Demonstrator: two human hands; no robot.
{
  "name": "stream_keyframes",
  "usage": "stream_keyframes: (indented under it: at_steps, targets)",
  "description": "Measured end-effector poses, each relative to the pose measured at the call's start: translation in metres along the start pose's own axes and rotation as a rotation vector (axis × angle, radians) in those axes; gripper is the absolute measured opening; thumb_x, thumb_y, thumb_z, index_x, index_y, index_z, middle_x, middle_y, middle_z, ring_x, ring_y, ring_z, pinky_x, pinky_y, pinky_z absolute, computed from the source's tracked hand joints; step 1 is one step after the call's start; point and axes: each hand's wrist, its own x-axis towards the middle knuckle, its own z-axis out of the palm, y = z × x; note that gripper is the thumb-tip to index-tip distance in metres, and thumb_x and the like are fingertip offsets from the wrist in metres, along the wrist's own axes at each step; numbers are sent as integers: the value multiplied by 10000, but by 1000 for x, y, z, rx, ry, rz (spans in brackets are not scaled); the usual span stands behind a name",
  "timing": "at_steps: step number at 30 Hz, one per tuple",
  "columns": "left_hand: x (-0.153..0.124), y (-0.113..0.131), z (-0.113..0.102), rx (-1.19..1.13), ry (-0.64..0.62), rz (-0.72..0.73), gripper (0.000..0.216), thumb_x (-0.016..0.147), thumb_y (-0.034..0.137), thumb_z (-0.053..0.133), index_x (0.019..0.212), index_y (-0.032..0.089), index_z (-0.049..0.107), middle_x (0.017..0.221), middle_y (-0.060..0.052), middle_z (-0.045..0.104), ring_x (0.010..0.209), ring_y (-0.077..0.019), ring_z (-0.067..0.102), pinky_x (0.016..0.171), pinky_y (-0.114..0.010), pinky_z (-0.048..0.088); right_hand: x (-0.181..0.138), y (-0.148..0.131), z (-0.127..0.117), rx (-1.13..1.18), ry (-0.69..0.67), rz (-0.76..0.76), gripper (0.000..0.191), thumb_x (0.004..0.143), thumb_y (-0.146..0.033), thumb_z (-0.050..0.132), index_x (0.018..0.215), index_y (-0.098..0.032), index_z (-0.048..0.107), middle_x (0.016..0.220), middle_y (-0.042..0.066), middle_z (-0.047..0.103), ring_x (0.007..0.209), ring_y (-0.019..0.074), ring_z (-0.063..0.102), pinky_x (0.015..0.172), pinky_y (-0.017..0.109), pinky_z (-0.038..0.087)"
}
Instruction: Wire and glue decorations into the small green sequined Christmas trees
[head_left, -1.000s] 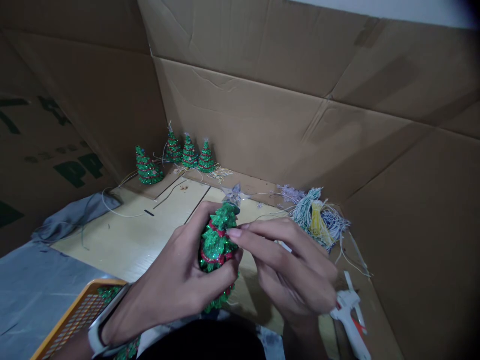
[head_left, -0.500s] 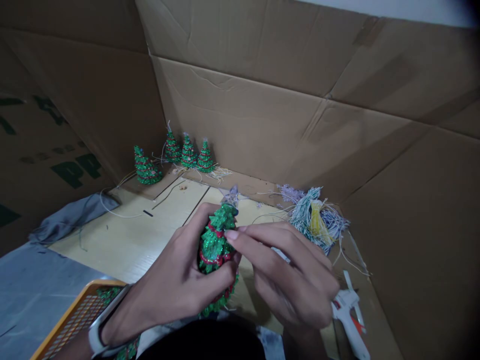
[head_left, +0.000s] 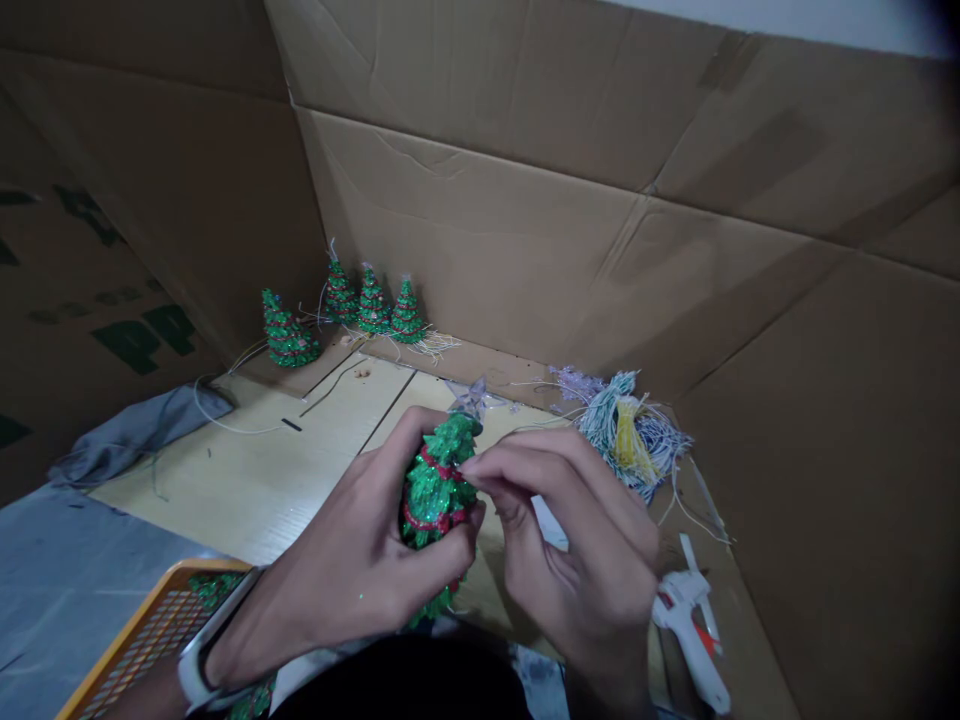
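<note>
Left hand (head_left: 352, 540) closed round a green glitter tree (head_left: 439, 490), rough and cone-shaped, at centre above the bench (head_left: 255, 500). Right-hand fingertips (head_left: 480, 465) touch its red band (head_left: 439, 462); whether they pinch anything, cannot tell. Wire bundles (head_left: 630, 435) at 2 o'clock, hot-glue gun (head_left: 682, 625) at 4, four small trees (head_left: 373, 305) at 11.

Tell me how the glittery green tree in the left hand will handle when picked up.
The glittery green tree will likely feel stiff, since it keeps its tiered cone shape in the left hand and under the right hand. The rough glitter probably grips rather than slips. Its narrow top suggests it might tip if pushed high up.
</note>
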Motion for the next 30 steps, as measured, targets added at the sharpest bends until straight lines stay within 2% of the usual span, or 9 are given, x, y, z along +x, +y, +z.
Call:
stream_keyframes:
  at_steps: [4,10,14,19,24,30]
  targets:
    - [-1,0,1,4,-4,-1,321,950,212,700,1182,292,493,999,24,677,803,-163,667,636,-279,558,-2,-4,1,-31,21,15,274,986,60,637,1125,-145,753,1044,17,740,967,90,719,898,191,622]
    - [-1,3,1,15,-2,19,325,963,232,702,1205,293,493,992,20,673,857,-181,697,657,-289,555,-7,-5,4,-29,89,5,263,986,53,661,1133,-134,773,1053,31,755,964,95,729,901,194,629]
    - [1,4,2,32,-8,25,346,946,210,696,1212,290,492,996,22,687,784,-160,671,616,-286,516,-7,-6,3,-28,85,2,272,991,58,656,1143,-132,777,1055,34,763,976,95,737,907,195,631]
    - [3,6,2,134,17,61,341,898,167,704,1132,287,487,821,85,582,643,-118,569,598,-277,457,-6,-6,-2,-37,49,38,234,1022,12,662,1157,-145,770,1050,27,765,957,95,746,877,185,633]
    - [5,9,2,234,29,78,385,889,174,704,1195,280,496,935,46,653,760,-154,649,696,-301,512,-9,-5,-4,-69,20,77,213,1045,-30,654,1172,-164,761,1069,35,759,964,111,753,879,199,648]
    - [7,9,3,281,23,97,429,906,211,706,1271,285,495,1014,12,692,902,-208,704,760,-329,536,-11,-4,-2,-114,27,61,295,1038,32,585,1179,-172,746,1067,41,757,984,124,749,887,217,648]
